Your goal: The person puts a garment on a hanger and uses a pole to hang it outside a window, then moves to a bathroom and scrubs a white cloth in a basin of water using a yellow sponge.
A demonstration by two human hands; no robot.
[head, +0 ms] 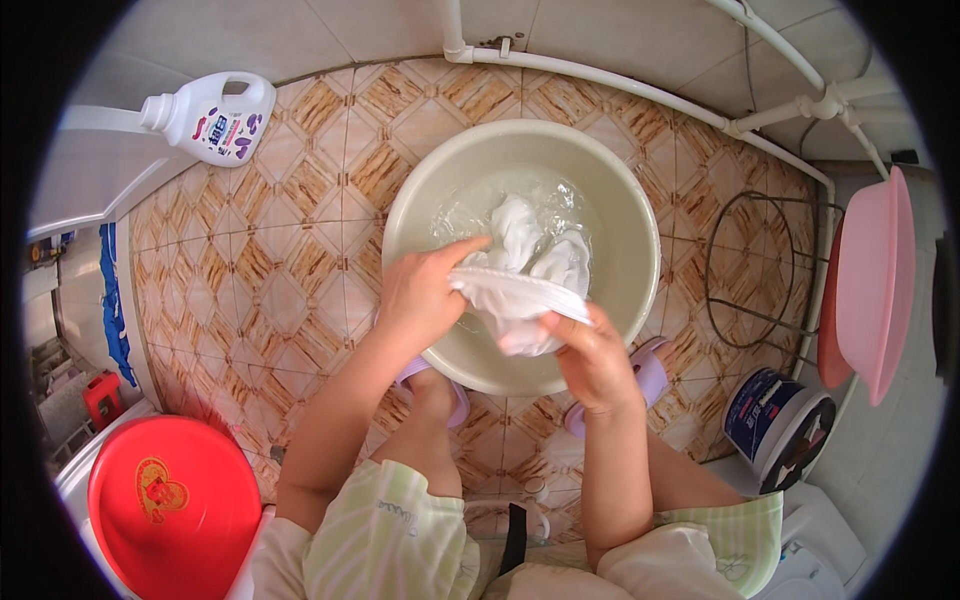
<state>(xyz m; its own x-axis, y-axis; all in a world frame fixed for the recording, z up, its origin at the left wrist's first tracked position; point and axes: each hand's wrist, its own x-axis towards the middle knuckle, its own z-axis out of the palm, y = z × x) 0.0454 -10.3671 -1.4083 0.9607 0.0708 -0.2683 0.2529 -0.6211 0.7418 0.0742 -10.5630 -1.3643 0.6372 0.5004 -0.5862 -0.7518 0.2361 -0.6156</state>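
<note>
A round cream plastic basin with water in it stands on the floor before me. Above its near half, my left hand grips one end of the edge of a wet white cloth garment. The other end of that edge is pinched by my right hand. Between my hands the edge is stretched out, and the rest of the cloth bunches down to the water. Some of my fingers are hidden by the fabric.
A white detergent bottle is at the upper left, a red plastic basin at the lower left. White pipes run along the wall. On the right are a pink basin, a looped hose and a lidded bucket. My slippered feet flank the cream basin.
</note>
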